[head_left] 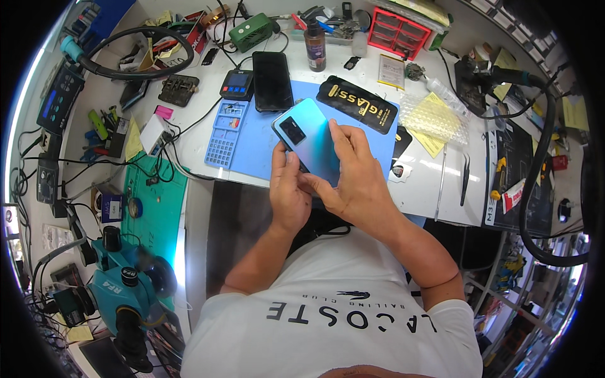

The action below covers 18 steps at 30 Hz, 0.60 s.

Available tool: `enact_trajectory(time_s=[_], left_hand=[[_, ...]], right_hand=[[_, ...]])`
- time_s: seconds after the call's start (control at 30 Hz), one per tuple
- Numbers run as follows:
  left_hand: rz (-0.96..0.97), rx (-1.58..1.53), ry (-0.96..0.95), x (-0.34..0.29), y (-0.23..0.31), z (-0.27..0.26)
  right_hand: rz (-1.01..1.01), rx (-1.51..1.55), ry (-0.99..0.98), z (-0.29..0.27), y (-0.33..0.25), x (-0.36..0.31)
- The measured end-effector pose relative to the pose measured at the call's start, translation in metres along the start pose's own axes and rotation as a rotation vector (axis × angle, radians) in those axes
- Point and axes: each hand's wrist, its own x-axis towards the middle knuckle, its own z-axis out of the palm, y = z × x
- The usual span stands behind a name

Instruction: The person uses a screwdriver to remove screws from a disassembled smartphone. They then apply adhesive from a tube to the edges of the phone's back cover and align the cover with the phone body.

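A light blue smartphone (304, 134) is held back side up, its dark camera block toward the upper left, above the near edge of a blue work mat (252, 148). My left hand (287, 189) grips its lower left edge, thumb on the back. My right hand (353, 173) holds the lower right part, with its fingers laid flat across the back cover. The phone's lower end is hidden under both hands.
A black phone (272, 80) lies face up behind the mat, next to a blue grid tray (224, 133) and a small meter (237, 84). A black flat package (357, 104), brown bottle (314, 45), red drawer box (397, 31), tweezers (465, 179) and a teal microscope (126, 286) surround the bench.
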Motion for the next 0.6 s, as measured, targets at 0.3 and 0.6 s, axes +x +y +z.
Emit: enact_trajectory(time_s=[0.3,0.6], left_hand=[[-0.013,0.032,0.032,-0.003,-0.001,0.001],[-0.099,-0.053,0.016,-0.007,0.000,-0.001]], right_hand=[[0.041,0.033,-0.062,-0.004,-0.006,-0.002],[0.222,0.770,0.115,0.010,0.014,0.013]])
